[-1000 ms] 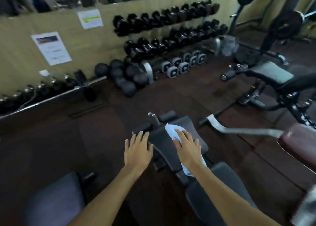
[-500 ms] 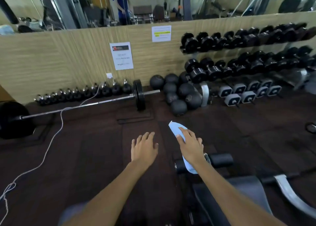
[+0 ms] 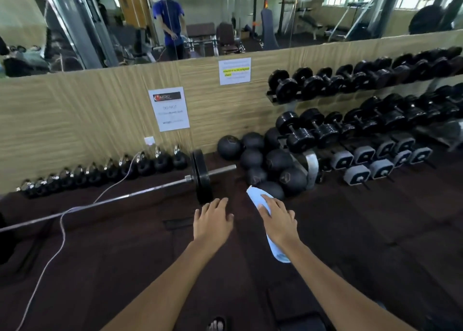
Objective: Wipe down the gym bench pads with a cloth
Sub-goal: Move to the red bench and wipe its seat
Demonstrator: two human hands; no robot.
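Right hand (image 3: 279, 224) holds the blue cloth (image 3: 256, 198), with its fingers laid over the top. The thumb is hidden. One end of the cloth sticks out past the fingertips and the other end hangs down by the wrist. It is held out over the dark floor (image 3: 125, 255). Left hand (image 3: 213, 221) is just beside it, holding nothing, fingers loose and a little spread. A barbell (image 3: 140, 193) lies on the floor ahead. Black balls (image 3: 275, 160) sit in a pile by the wall. Dumbbells (image 3: 350, 80) fill the rack on the right.
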